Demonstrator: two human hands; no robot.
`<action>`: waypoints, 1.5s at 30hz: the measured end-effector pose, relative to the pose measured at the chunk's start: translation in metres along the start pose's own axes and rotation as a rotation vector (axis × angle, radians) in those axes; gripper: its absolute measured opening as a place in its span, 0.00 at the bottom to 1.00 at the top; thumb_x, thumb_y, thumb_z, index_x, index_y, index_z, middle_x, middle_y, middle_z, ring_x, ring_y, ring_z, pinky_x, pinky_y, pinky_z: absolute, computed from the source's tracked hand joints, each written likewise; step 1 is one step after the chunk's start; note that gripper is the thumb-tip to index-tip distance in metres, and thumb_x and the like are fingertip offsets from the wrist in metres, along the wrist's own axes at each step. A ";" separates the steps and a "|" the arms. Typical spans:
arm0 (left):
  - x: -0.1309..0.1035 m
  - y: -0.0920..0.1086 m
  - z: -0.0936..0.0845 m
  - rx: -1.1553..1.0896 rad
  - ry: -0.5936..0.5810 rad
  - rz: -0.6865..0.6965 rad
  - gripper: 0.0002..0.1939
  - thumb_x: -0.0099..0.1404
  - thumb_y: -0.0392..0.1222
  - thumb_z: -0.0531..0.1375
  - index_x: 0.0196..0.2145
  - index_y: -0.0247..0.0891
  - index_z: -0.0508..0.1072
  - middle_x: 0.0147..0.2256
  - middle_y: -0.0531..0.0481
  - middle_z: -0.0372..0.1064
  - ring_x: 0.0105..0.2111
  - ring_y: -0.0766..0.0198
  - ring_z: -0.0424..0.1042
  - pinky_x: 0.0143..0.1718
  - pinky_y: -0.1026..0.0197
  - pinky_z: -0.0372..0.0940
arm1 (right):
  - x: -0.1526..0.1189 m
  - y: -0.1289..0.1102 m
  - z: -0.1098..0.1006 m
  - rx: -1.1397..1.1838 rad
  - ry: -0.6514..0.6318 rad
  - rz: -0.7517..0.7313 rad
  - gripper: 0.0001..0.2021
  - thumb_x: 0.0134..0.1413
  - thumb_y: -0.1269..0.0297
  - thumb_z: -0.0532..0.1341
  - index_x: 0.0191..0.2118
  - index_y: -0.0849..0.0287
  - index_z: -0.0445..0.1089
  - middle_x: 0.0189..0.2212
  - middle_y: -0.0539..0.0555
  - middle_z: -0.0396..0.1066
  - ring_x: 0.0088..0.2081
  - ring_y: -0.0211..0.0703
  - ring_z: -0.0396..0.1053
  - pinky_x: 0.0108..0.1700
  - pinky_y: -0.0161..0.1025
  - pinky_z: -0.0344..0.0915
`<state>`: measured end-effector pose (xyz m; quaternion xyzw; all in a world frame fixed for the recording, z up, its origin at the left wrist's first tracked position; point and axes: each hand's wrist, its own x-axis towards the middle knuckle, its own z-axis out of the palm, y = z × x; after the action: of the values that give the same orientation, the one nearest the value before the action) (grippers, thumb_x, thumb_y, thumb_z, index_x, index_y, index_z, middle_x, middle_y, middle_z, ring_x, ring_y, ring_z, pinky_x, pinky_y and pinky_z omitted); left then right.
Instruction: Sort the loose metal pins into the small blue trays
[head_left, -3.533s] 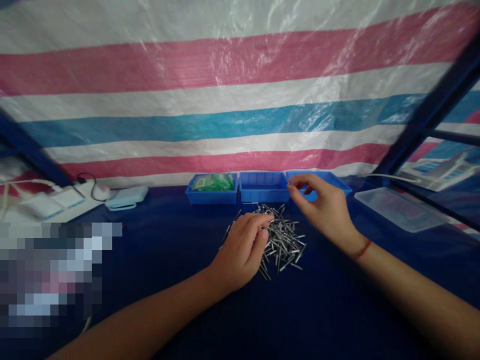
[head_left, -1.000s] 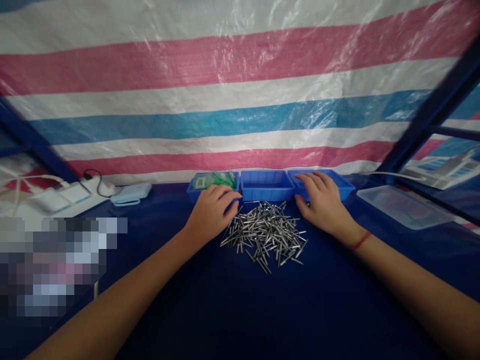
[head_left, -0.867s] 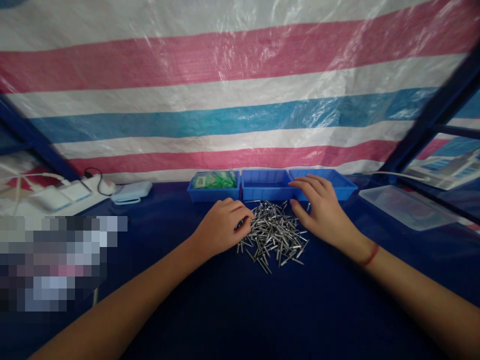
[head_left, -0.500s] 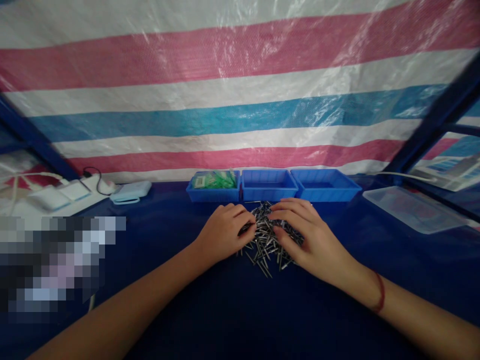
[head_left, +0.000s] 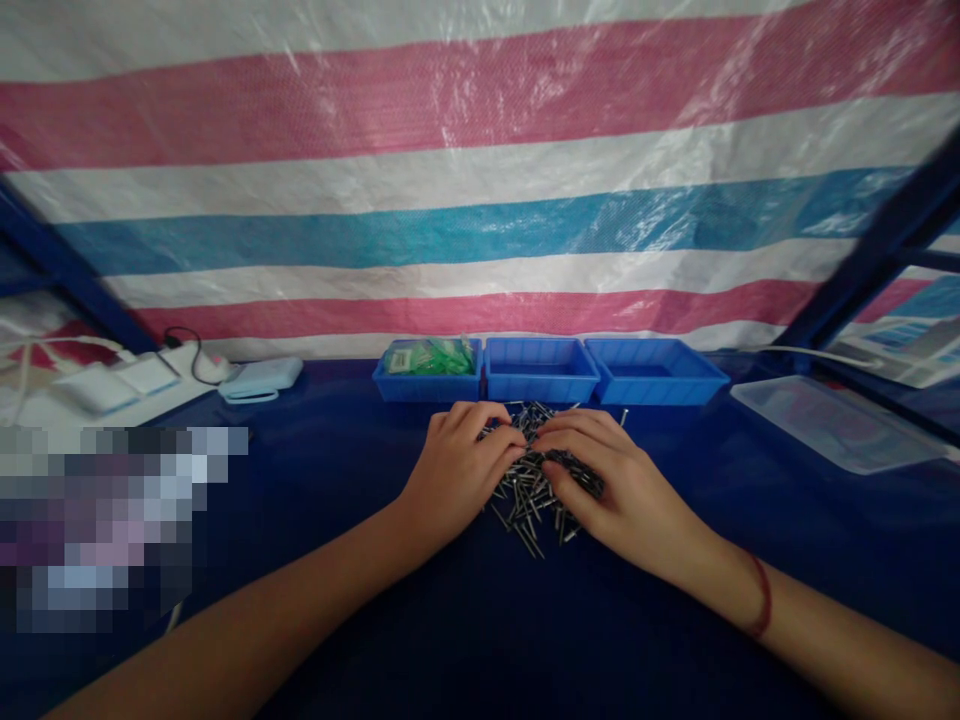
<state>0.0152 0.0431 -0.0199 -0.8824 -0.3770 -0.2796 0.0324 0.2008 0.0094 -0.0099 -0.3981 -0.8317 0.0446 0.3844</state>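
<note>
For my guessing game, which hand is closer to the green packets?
Left. The left hand is in front of the green packets, at the left side of the metal pins; the right hand is farther, at the pins' right side.

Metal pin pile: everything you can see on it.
The metal pin pile is loose, slender, silvery pins, resembling blind rivets, crisscrossed at many angles on the dark blue tabletop, in front of the middle blue bin. The left hand and right hand partly cover its sides, fingers at the pins; any grip is unclear.
</note>
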 end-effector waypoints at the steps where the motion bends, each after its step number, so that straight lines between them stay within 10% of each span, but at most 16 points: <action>1: 0.000 0.001 0.000 -0.005 0.024 0.009 0.06 0.66 0.40 0.55 0.39 0.42 0.72 0.44 0.48 0.68 0.44 0.57 0.64 0.42 0.54 0.57 | 0.000 0.000 0.000 0.000 0.000 -0.002 0.08 0.55 0.72 0.55 0.39 0.56 0.69 0.38 0.54 0.73 0.44 0.46 0.67 0.46 0.48 0.65; 18: -0.002 0.009 0.005 0.015 0.072 0.087 0.07 0.68 0.40 0.53 0.39 0.40 0.71 0.41 0.49 0.71 0.41 0.60 0.68 0.42 0.55 0.56 | -0.002 0.000 -0.003 -0.053 -0.038 0.097 0.11 0.60 0.61 0.54 0.30 0.56 0.70 0.28 0.52 0.72 0.33 0.43 0.67 0.38 0.42 0.62; 30: 0.001 0.020 0.003 -0.933 0.137 -0.379 0.05 0.59 0.42 0.61 0.32 0.39 0.71 0.26 0.54 0.70 0.25 0.68 0.68 0.26 0.65 0.63 | -0.005 -0.008 0.001 0.309 0.093 0.305 0.07 0.59 0.62 0.55 0.32 0.56 0.67 0.29 0.49 0.71 0.32 0.38 0.68 0.35 0.35 0.64; 45: -0.002 0.024 0.003 -0.956 0.181 -0.349 0.04 0.58 0.39 0.61 0.32 0.37 0.73 0.27 0.53 0.71 0.23 0.71 0.66 0.25 0.68 0.61 | -0.007 -0.006 0.004 0.200 0.043 0.205 0.04 0.59 0.65 0.56 0.37 0.54 0.67 0.35 0.51 0.70 0.40 0.41 0.66 0.43 0.40 0.63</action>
<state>0.0315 0.0256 -0.0203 -0.6950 -0.3442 -0.4971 -0.3891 0.1974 0.0017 -0.0147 -0.4415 -0.7697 0.1578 0.4333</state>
